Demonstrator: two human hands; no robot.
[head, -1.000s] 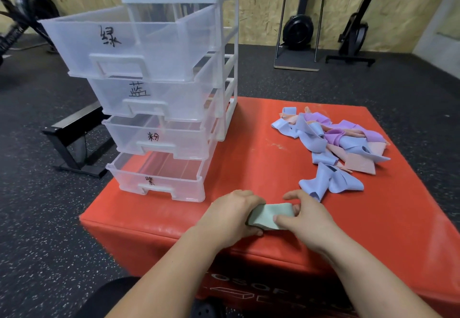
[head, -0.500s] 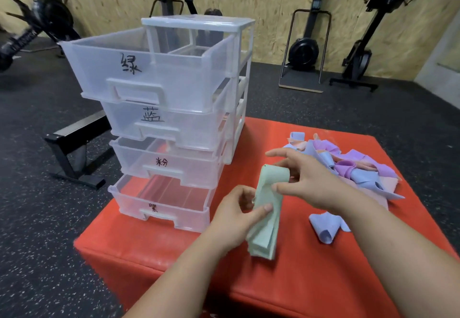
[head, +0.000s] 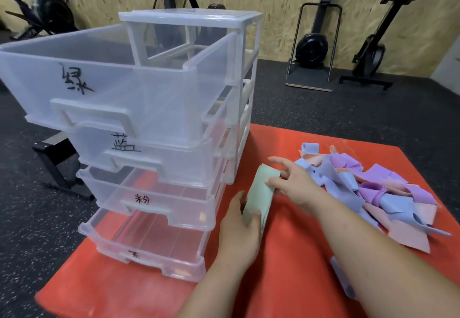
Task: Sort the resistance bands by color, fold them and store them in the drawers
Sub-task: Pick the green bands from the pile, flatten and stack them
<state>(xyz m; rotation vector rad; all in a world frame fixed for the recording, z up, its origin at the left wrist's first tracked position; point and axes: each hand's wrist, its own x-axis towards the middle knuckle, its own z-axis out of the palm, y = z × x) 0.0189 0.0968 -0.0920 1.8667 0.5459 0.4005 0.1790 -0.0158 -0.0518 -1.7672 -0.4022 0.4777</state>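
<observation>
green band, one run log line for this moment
step: fold | green band: held upright by left hand, right hand | top drawer: open

Top drawer (head: 119, 88) open — above, unobstructed

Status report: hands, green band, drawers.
Left hand and right hand gripping folded green band. Top drawer open, empty. Nothing blocking.

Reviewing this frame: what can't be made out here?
- Head view: the green band hides the left hand fingers behind it.
- The label on the bottom drawer is too small and blurred to read.
- The right forearm covers most of a blue band.
- In the band pile, overlaps prevent any count.
</observation>
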